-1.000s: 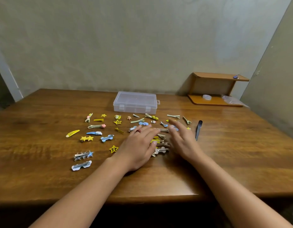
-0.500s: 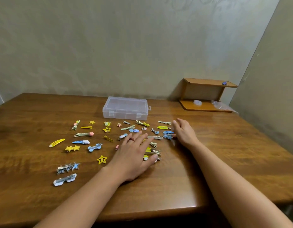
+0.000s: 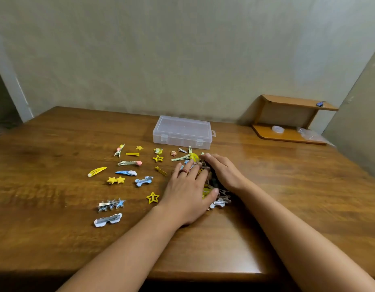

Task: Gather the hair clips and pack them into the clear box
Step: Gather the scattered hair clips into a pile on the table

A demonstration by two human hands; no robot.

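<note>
The clear box (image 3: 182, 131) stands shut at the middle back of the wooden table (image 3: 56, 239). Several small hair clips lie scattered in front of it and to the left, among them a yellow snap clip (image 3: 96, 171), a double yellow star clip (image 3: 116, 180) and a blue star clip (image 3: 111, 205). A pile of clips (image 3: 216, 198) is bunched between my hands. My left hand (image 3: 186, 192) lies flat with straight fingers against the pile's left side. On the pile's right side my right hand (image 3: 223, 171) stands on its edge, pressing against it. Much of the pile is hidden.
A small wooden shelf (image 3: 291, 121) sits at the back right corner with a roll of tape (image 3: 277, 129) and a plastic bag (image 3: 310, 134) on it. Walls close the table at the back and right. The table's front edge is near my forearms.
My right hand has swept leftward across the table, pushing the clips on the right together against my left hand. The loose clips there are now one pile between both hands.
</note>
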